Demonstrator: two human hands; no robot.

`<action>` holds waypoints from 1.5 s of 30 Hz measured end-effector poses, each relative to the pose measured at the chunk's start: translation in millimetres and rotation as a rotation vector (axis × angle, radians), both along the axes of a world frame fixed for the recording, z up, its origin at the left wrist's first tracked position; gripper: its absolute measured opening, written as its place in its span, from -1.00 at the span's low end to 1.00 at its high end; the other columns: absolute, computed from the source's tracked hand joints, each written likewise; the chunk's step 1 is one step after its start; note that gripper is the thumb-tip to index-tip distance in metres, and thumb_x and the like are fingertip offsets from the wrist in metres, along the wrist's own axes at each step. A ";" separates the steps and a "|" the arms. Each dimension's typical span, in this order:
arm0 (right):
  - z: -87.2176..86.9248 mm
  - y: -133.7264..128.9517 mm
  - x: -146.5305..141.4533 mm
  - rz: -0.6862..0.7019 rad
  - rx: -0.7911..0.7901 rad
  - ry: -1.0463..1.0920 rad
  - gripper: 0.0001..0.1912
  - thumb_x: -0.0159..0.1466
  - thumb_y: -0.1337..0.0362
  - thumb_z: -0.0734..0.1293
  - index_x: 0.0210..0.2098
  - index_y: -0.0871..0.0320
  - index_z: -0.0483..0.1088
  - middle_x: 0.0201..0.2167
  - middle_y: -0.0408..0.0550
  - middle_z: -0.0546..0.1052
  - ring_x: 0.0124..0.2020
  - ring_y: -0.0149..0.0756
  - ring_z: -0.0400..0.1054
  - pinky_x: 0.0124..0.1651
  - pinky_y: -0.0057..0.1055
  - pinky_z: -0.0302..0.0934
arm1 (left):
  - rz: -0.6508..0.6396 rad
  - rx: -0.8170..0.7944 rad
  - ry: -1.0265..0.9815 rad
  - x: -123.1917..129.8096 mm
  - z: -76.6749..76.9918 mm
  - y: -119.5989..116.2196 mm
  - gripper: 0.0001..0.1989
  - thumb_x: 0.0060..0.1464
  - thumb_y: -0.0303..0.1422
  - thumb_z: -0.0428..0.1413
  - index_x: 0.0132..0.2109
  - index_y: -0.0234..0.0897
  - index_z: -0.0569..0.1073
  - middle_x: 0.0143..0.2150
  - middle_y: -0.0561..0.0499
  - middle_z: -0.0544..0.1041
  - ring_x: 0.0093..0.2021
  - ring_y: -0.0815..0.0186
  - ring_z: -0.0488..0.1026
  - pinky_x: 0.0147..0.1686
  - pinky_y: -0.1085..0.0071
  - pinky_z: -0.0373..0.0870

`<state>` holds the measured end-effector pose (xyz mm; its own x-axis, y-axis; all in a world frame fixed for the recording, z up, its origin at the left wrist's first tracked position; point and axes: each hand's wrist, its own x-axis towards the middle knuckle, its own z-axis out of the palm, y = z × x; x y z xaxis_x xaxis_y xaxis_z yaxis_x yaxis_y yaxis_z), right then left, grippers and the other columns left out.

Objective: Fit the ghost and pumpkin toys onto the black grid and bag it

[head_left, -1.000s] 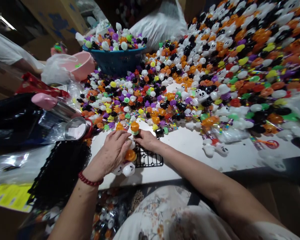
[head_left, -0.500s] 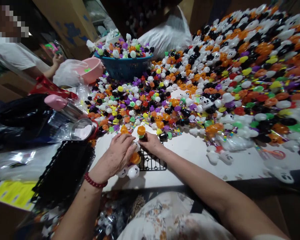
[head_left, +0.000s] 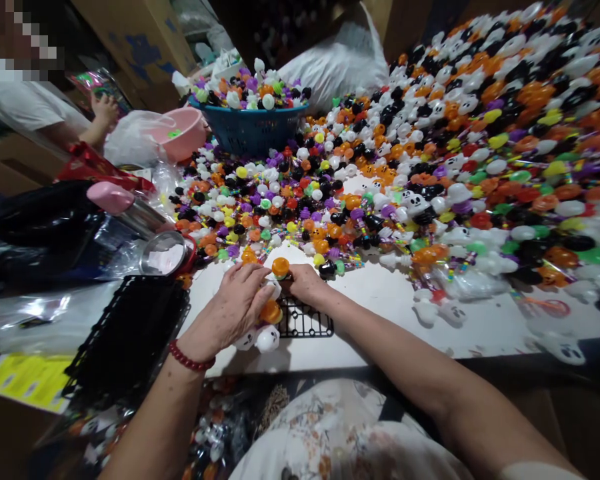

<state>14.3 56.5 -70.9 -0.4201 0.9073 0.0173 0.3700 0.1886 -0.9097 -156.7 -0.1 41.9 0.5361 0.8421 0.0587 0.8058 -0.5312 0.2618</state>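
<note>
My left hand lies over the left part of a black grid rack on the white table, its fingers bent around small figures, a white one near its fingertips. An orange pumpkin figure and a white ghost-faced figure show beside and below its palm. My right hand is closed at the rack's far edge, its fingertips pinching an upright orange-topped figure. The lower part of that figure is hidden behind the fingers.
A large heap of colourful figures covers the table's back and right. Behind stands a full blue basket, with a pink bowl beside it. At left are stacked black racks, a metal cup and another person's arm.
The orange-topped figure has tilted slightly between my right fingertips, its top now facing the camera more. At far left, the other person's hand has moved left and up.
</note>
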 end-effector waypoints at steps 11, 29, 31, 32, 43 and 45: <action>-2.2 2.1 2.8 0.082 0.111 0.012 -0.82 0.18 0.39 0.35 -0.22 0.14 0.53 -0.29 -0.15 0.58 -0.24 -0.27 0.41 -0.17 -0.48 0.19 | 0.031 -0.031 -0.049 -1.3 -2.2 -0.9 -0.58 0.36 -0.20 -0.19 0.22 -0.30 0.23 0.15 -0.18 0.42 0.22 0.15 0.30 0.28 0.02 0.10; 2.6 6.2 7.7 0.119 0.058 0.110 -0.81 0.13 0.36 0.37 -0.25 0.15 0.53 -0.29 -0.16 0.58 -0.22 -0.26 0.40 -0.13 -0.45 0.22 | 0.035 -0.030 -0.067 -1.0 -2.3 -0.1 -0.56 0.35 -0.18 -0.18 0.24 -0.28 0.23 0.15 -0.18 0.42 0.20 0.13 0.31 0.25 0.05 0.17; 0.2 6.4 8.3 0.101 -0.024 0.154 -0.86 0.11 0.32 0.37 -0.32 0.16 0.52 -0.37 -0.19 0.55 -0.30 -0.29 0.39 -0.20 -0.47 0.23 | 0.032 -0.026 -0.065 -1.5 -2.9 0.2 -0.56 0.35 -0.18 -0.17 0.25 -0.28 0.23 0.14 -0.17 0.43 0.19 0.13 0.32 0.24 0.05 0.18; -1.3 6.7 8.5 0.079 -0.098 0.164 -0.88 0.09 0.31 0.38 -0.36 0.18 0.51 -0.44 -0.20 0.52 -0.36 -0.31 0.38 -0.26 -0.48 0.23 | 0.028 -0.023 -0.063 -1.7 -3.0 0.2 -0.56 0.35 -0.18 -0.17 0.25 -0.28 0.23 0.13 -0.17 0.43 0.18 0.13 0.32 0.23 0.05 0.18; -3.3 10.9 8.3 0.074 0.027 -0.055 -0.89 0.12 0.32 0.39 -0.34 0.19 0.51 -0.40 -0.13 0.50 -0.34 -0.30 0.33 -0.27 -0.47 0.17 | 0.011 -0.019 -0.035 -0.9 -1.4 0.4 -0.56 0.36 -0.19 -0.20 0.23 -0.32 0.23 0.12 -0.18 0.42 0.15 0.15 0.31 0.24 0.06 0.16; -2.3 9.9 7.1 0.097 0.093 -0.125 -0.87 0.15 0.33 0.37 -0.29 0.19 0.51 -0.34 -0.08 0.51 -0.30 -0.26 0.35 -0.22 -0.43 0.18 | 0.007 -0.017 -0.040 -0.8 -1.4 0.4 -0.57 0.36 -0.19 -0.19 0.23 -0.30 0.24 0.12 -0.17 0.42 0.16 0.15 0.32 0.24 0.07 0.17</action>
